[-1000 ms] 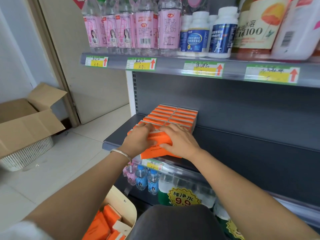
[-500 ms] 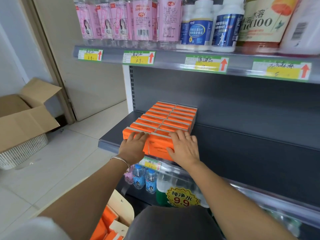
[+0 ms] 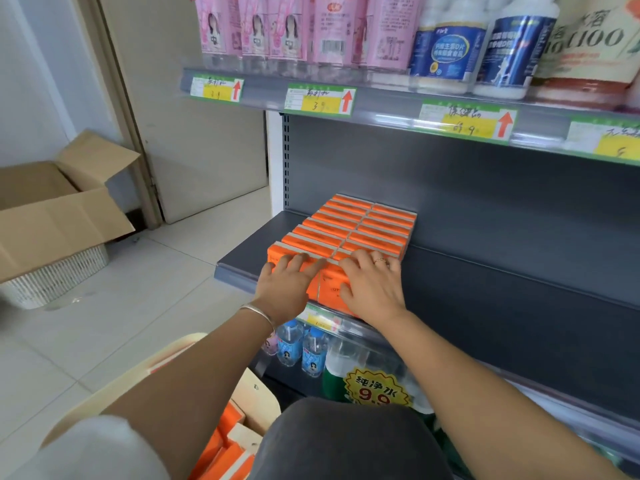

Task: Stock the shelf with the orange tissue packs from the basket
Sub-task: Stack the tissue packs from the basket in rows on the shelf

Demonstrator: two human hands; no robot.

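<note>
Orange tissue packs (image 3: 360, 223) stand on edge in two rows on the dark grey shelf (image 3: 485, 289), reaching from the back wall to the front lip. My left hand (image 3: 284, 289) lies flat on the front pack of the left row (image 3: 277, 252), fingers spread over its top edge. In the same way, my right hand (image 3: 372, 285) presses on the front pack of the right row (image 3: 329, 289). Neither hand grips a pack. At the bottom, partly behind my left arm, the cream basket (image 3: 256, 403) holds more orange packs (image 3: 225, 445).
An upper shelf (image 3: 381, 109) with price tags carries pink and blue bottles close overhead. Water bottles (image 3: 301, 348) fill the shelf below. On the left, an open cardboard box (image 3: 52, 209) sits on a white basket (image 3: 59, 275) on the tiled floor. My knee is at bottom centre.
The two packs I held tilted a second ago now stand upright at the front of the rows. Both hands have flattened against them, pushing them back.
</note>
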